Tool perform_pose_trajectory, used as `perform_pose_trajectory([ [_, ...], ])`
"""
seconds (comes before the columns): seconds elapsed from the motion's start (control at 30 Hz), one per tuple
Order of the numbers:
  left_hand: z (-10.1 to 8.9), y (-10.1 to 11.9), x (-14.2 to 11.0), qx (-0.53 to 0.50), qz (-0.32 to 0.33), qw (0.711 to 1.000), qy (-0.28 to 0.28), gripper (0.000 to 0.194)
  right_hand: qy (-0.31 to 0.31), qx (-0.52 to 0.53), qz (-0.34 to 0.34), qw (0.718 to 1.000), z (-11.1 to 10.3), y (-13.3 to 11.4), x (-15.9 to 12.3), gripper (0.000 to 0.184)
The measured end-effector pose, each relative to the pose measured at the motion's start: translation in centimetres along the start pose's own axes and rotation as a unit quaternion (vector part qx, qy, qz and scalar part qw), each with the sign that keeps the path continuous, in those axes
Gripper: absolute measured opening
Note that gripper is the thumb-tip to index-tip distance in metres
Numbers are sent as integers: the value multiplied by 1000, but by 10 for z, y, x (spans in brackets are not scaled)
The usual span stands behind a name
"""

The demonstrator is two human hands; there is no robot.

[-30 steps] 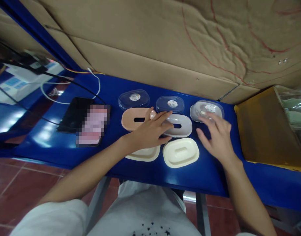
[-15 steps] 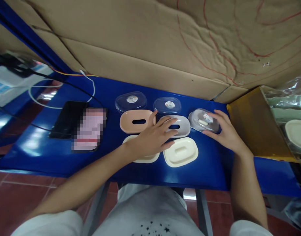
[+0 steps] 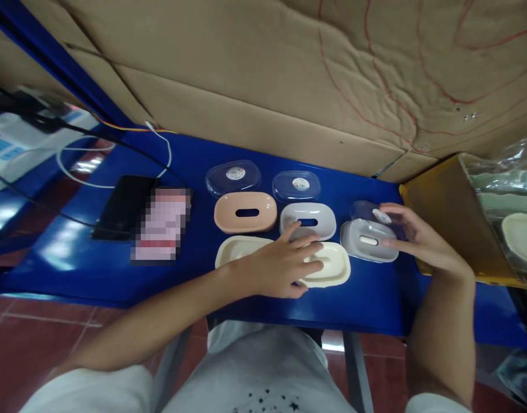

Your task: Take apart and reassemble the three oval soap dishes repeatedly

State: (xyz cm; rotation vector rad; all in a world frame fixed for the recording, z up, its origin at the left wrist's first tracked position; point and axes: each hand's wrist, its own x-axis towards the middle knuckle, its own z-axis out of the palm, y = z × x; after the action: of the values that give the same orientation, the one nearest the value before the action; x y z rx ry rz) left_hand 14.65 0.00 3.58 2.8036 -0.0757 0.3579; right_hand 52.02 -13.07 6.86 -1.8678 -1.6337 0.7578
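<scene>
My left hand hovers over the right-hand cream dish, fingers spread, with nothing in them. At the right, my right hand grips a clear plastic lid with a round label. The lid is tilted up at the back of a grey oval soap dish with a small white piece at its middle. A light grey slotted dish and a peach slotted dish sit to the left. Below the peach one is another cream dish, partly covered by my left arm.
Two more clear lids, the left lid and the right lid, lie at the back of the blue table. Phones and cables are at the left. An open cardboard box with dishes stands right; a cardboard wall rises behind.
The clear lid has come up off the right-hand dish in my right hand, exposing the grey dish, which now sits nearer me. My left hand has shifted right and toward me.
</scene>
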Motion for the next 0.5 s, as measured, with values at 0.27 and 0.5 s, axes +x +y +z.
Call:
perform_pose_trajectory([
  [0.27, -3, -3, -1, 15, 5, 1000, 20, 31, 3, -78, -57, 995, -1, 14, 86, 70],
  [0.5, -1, -4, -1, 24, 7, 999, 39, 25, -22, -134, -77, 988, 14, 9, 107, 73],
])
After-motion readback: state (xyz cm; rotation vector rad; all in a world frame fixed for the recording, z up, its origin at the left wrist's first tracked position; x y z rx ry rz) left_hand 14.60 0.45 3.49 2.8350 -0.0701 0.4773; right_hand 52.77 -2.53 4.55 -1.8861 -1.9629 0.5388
